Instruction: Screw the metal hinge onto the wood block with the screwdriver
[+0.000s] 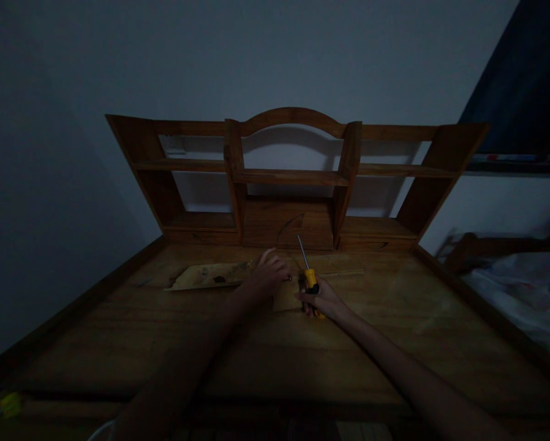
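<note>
In my right hand is a screwdriver with a yellow and black handle, its metal shaft slanting up and away, the tip clear of the wood. The fingers of my left hand are curled together just to its left, by a tiny dark shiny thing that is too small to name. Beneath both hands lies a small flat pale piece, perhaps wood or card. A rough-edged, stained strip of wood extends leftward from under my left hand.
A wooden desk carries a shelf unit along its back. Close to the shelf's foot, a thin dark curved line, like a wire, shows. A yellow object is at the lower left. White plastic-like material lies at the right.
</note>
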### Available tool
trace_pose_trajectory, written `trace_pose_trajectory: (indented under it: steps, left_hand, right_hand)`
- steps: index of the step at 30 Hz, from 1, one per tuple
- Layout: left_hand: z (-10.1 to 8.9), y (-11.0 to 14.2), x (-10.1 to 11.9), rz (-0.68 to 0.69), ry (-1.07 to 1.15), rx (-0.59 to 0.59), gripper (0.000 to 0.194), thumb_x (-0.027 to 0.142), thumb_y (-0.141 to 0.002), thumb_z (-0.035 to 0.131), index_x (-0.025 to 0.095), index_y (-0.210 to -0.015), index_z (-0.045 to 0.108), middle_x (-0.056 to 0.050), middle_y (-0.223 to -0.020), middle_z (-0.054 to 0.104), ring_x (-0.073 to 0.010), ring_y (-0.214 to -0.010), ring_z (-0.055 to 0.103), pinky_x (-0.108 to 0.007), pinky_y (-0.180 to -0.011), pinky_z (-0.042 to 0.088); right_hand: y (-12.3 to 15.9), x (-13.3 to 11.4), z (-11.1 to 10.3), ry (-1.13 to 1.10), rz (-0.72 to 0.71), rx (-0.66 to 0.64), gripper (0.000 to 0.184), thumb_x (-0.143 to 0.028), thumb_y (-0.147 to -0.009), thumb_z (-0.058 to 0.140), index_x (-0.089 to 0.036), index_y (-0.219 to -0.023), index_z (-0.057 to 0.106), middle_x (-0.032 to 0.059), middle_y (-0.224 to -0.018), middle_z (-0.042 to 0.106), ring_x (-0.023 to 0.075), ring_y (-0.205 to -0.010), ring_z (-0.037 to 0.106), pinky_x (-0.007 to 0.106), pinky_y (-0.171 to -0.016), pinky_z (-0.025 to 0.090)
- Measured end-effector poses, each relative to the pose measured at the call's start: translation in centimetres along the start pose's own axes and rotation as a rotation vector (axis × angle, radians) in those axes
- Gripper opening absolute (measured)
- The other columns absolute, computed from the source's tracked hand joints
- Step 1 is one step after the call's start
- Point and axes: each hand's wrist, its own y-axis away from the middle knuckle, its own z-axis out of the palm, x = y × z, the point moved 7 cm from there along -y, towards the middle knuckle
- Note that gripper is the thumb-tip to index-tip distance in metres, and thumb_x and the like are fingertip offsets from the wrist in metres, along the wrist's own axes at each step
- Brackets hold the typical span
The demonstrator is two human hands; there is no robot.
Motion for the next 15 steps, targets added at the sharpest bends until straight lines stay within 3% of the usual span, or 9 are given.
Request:
trace_pose_trajectory:
  steps: [5, 10, 15]
  left_hand:
    - [-0.1, -0.1, 0.1, 0.004, 0.024, 0.007, 0.014, 0.025, -0.094, 0.051, 0.023, -0.096, 0.065, -0.002, -0.096, 0.063, -0.0191, -0.1, 0.053, -0.051, -0.115, 0.016]
    - [-0.6, -0.2, 0.3, -0.039, -0.002, 0.001, 0.021, 0.033, -0.097, 0.047, 0.02, -0.093, 0.063, -0.003, -0.093, 0.062, -0.0192, -0.096, 0.051, -0.043, -0.106, 0.028]
    - [-1.0, -0.1, 0.3, -0.023, 0.017, -0.03, 0.016, 0.029, -0.094, 0.052, 0.022, -0.101, 0.064, -0.005, -0.098, 0.061, -0.0203, -0.098, 0.05, -0.041, -0.099, 0.031]
  right_hand:
    - [0.0, 0.2, -0.1, -0.004, 0.009, 0.008, 0.046, -0.035, -0.06, 0.077, -0.022, -0.084, 0.039, -0.0101, -0.046, 0.054, 0.0115, -0.035, 0.052, 0.02, -0.033, 0.042]
    - [-0.1, 0.3, -0.1, -0.005, 0.019, 0.006, 0.046, -0.035, -0.061, 0.077, -0.022, -0.084, 0.04, -0.0093, -0.047, 0.056, 0.0114, -0.035, 0.052, 0.02, -0.033, 0.042]
    - [-0.1, 0.3, -0.2, -0.011, 0.005, 0.005, 0.047, -0.035, -0.06, 0.078, -0.022, -0.085, 0.04, -0.0096, -0.049, 0.056, 0.0114, -0.036, 0.054, 0.021, -0.035, 0.045]
